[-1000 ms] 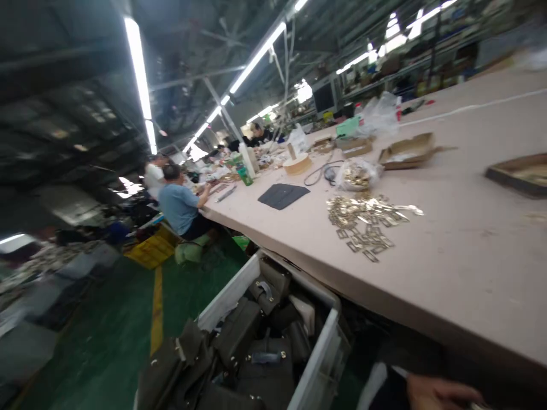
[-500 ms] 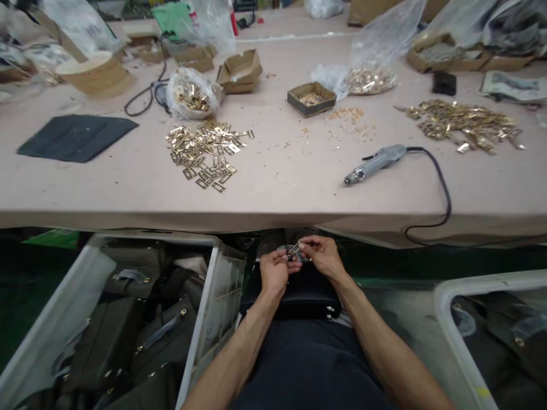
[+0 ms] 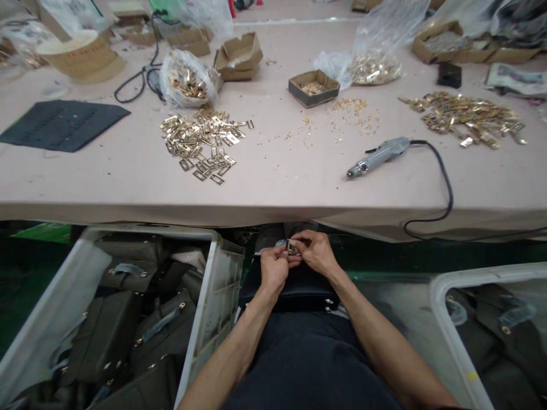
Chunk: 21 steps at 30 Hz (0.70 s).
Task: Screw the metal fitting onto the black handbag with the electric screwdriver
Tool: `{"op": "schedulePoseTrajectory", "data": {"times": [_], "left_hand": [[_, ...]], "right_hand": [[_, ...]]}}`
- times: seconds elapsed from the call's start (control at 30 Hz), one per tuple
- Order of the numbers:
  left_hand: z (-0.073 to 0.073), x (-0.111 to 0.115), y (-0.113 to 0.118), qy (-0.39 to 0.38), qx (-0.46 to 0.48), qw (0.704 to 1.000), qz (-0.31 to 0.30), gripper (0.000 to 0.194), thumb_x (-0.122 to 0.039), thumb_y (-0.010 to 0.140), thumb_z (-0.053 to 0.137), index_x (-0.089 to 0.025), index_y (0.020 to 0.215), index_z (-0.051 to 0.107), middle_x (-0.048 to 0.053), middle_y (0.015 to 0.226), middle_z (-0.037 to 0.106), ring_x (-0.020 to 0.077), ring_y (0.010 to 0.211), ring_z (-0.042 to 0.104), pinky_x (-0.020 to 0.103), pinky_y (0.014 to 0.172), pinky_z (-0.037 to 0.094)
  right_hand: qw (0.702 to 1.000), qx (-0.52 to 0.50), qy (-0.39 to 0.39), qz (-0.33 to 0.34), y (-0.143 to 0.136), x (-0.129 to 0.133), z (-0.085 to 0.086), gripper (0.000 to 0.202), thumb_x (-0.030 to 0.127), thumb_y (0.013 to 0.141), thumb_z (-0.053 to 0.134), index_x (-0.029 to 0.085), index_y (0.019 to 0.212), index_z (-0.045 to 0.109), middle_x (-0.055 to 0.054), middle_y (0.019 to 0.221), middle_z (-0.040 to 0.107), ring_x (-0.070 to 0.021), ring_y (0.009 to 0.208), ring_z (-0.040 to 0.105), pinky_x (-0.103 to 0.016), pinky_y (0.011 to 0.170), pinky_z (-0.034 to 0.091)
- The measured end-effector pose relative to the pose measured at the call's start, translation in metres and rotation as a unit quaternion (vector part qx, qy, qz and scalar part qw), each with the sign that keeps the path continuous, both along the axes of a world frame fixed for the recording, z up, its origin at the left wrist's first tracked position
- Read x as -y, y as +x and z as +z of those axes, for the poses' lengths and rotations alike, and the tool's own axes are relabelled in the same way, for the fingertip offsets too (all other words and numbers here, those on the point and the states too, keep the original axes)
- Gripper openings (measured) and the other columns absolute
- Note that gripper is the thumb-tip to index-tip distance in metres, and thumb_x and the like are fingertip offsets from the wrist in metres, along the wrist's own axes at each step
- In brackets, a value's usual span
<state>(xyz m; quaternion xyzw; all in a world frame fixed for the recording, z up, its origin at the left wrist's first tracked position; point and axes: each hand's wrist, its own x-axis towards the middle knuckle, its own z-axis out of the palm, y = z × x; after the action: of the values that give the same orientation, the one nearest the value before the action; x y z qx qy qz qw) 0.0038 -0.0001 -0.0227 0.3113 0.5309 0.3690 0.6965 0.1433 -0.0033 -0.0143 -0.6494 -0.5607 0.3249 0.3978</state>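
On my lap rests a black bag (image 3: 290, 295) with small silver-coloured fittings at its near right edge. My right hand (image 3: 318, 251) pinches a small gold rectangular frame plate (image 3: 291, 247) between thumb and fingers. My left hand (image 3: 274, 269) is closed at the top of the bag, its fingertips meeting the plate around a small dark part of the bag. Fingers partly hide where plate and bag meet. Ahead on the table, a pile of similar gold frame plates (image 3: 205, 136) spills from a plastic bag (image 3: 188, 80).
A grey electric screwdriver (image 3: 378, 158) lies on the table (image 3: 273, 191), its cable hanging over the edge. Tiny screws surround a small box (image 3: 314, 97). More gold pieces (image 3: 470, 117) lie at right. Crates (image 3: 213, 285) of dark bags flank me. A black sheet (image 3: 64, 124) lies left.
My right hand has brought the gold frame plate down and left against the part at my left fingertips. The plate has turned more upright. The view has shifted slightly.
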Motion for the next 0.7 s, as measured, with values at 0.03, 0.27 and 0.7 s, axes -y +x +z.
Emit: {"op": "schedulePoseTrajectory", "data": {"times": [0.03, 0.27, 0.7], "left_hand": [[-0.0009, 0.0001, -0.0003, 0.003, 0.000, 1.000, -0.002, 0.033, -0.008, 0.077, 0.056, -0.005, 0.103, 0.076, 0.014, 0.085, 0.077, 0.0204, 0.064, 0.075, 0.029, 0.062, 0.065], [-0.0028, 0.0004, -0.0028, 0.007, 0.001, 1.000, 0.000, 0.029, -0.013, 0.077, 0.062, -0.006, 0.102, 0.077, 0.013, 0.085, 0.076, 0.0195, 0.063, 0.074, 0.029, 0.062, 0.065], [-0.0001, 0.0003, -0.0034, 0.011, 0.006, 1.000, 0.002, 0.023, -0.017, 0.079, 0.068, -0.006, 0.097, 0.077, 0.012, 0.082, 0.076, 0.0209, 0.062, 0.074, 0.030, 0.060, 0.065]], "right_hand": [[1.000, -0.007, -0.002, -0.005, -0.0005, 0.0004, -0.0010, 0.012, 0.020, 0.085, 0.066, 0.020, 0.086, 0.078, -0.003, 0.079, 0.072, -0.0177, 0.069, 0.066, -0.026, 0.063, 0.048], [1.000, -0.024, 0.000, -0.010, -0.0054, 0.0011, -0.0046, 0.013, 0.022, 0.087, 0.064, 0.020, 0.084, 0.077, -0.004, 0.082, 0.072, -0.0184, 0.070, 0.068, -0.025, 0.063, 0.052], [1.000, -0.015, 0.010, -0.011, -0.0096, 0.0015, 0.0016, 0.013, 0.023, 0.088, 0.065, 0.020, 0.086, 0.078, -0.004, 0.083, 0.070, -0.0170, 0.069, 0.066, -0.025, 0.061, 0.051]]}}
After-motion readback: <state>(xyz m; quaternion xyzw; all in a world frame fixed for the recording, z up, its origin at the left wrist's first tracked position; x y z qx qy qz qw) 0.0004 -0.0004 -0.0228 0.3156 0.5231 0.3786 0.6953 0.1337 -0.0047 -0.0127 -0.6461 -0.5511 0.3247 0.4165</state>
